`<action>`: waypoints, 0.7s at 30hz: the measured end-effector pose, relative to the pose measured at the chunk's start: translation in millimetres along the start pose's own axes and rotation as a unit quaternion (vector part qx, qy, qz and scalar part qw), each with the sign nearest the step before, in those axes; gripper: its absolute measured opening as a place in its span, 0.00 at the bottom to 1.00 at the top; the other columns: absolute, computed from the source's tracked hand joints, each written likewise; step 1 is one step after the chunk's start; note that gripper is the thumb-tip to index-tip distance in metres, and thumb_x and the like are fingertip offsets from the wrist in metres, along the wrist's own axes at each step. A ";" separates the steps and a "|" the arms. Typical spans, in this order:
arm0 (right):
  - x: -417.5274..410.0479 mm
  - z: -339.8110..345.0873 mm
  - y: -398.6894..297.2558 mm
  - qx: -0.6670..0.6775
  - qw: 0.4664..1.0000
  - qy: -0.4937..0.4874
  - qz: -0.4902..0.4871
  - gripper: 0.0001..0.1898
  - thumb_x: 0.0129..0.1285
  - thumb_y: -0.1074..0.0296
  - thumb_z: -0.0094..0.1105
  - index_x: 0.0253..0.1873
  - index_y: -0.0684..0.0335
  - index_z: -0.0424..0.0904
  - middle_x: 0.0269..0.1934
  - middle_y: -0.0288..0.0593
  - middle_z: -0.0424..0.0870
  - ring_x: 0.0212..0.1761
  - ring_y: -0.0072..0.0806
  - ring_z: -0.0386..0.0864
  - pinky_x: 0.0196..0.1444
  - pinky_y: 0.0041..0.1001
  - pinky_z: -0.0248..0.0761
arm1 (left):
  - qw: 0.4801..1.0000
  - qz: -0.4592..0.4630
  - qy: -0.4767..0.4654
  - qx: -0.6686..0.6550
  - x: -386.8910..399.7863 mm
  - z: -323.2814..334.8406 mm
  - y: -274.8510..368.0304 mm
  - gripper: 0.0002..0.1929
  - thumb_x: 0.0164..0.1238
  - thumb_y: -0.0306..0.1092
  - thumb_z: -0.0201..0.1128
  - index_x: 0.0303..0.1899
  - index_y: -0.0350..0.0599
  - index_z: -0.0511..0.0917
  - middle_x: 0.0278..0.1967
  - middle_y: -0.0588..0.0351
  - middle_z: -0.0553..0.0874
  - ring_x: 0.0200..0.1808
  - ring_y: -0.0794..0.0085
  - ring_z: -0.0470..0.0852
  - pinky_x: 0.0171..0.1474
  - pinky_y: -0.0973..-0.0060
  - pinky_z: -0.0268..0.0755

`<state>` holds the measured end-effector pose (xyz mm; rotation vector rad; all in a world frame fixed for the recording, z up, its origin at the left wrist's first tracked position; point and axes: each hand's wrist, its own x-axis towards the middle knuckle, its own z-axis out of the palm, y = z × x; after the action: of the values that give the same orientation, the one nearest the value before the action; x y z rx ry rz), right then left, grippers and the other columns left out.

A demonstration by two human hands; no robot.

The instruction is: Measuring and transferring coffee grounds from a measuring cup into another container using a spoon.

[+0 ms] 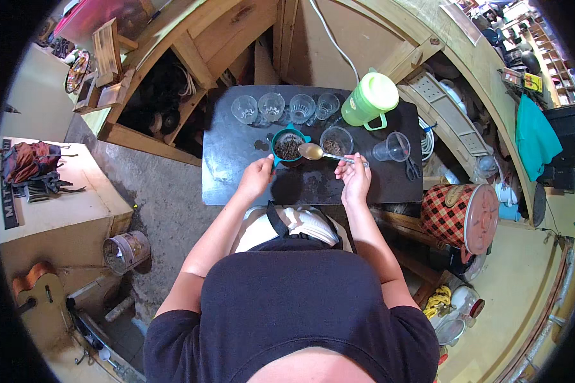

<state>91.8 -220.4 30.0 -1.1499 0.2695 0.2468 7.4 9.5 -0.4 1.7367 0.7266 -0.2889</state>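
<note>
My left hand [257, 178] grips the handle of a teal strainer [274, 160] that holds dark, loose bits like tea leaves [288, 146]. The strainer seems to rest on a vessel mostly hidden beneath it. In my right hand [354, 179] is a metal spoon [312, 152], its bowl just right of the strainer's rim. Behind the spoon handle stands a clear plastic cup [337, 138] with brownish dried bits at its bottom. A green pitcher [367, 99] with a pale lid is at the back right of the black table [230, 167].
Several clear glasses [271, 108] line the table's back edge. To the right, another clear cup [392, 147] lies tilted beside dark scissors [413, 169]. A plaid cooler jug [448, 215] stands right of the table. A wooden bench frame [191, 62] rises behind, and a bucket [127, 251] is at left.
</note>
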 end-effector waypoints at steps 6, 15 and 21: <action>10.6 7.4 2.0 -0.068 0.996 -0.050 -0.001 0.16 0.74 0.56 0.45 0.42 0.66 0.71 0.27 0.43 0.78 0.22 0.24 0.78 0.24 0.20 0.69 | 0.997 0.019 0.002 0.069 -4.3 5.4 -0.5 0.28 0.74 0.55 0.43 0.27 0.39 0.77 0.21 0.51 0.80 0.28 0.61 0.81 0.36 0.63 0.70; 9.2 24.3 -8.4 -0.240 0.949 -0.161 -0.125 0.12 0.73 0.64 0.48 0.40 0.67 0.76 0.29 0.40 0.80 0.24 0.19 0.78 0.25 0.17 0.68 | 0.997 0.007 0.003 0.077 -5.3 5.3 2.7 0.28 0.74 0.56 0.43 0.28 0.39 0.77 0.22 0.50 0.81 0.29 0.59 0.82 0.37 0.62 0.71; 16.8 29.0 -5.7 -0.399 0.867 -0.213 -0.208 0.09 0.67 0.69 0.55 0.43 0.70 0.77 0.33 0.46 0.83 0.28 0.28 0.83 0.32 0.26 0.75 | 0.994 -0.001 0.001 0.106 -13.2 3.6 15.0 0.28 0.74 0.56 0.42 0.29 0.39 0.78 0.23 0.48 0.82 0.30 0.57 0.82 0.38 0.62 0.71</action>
<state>111.9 -195.0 40.4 -1.8912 -0.5306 0.2244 6.8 -0.2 17.4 1.9375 0.7188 -0.3769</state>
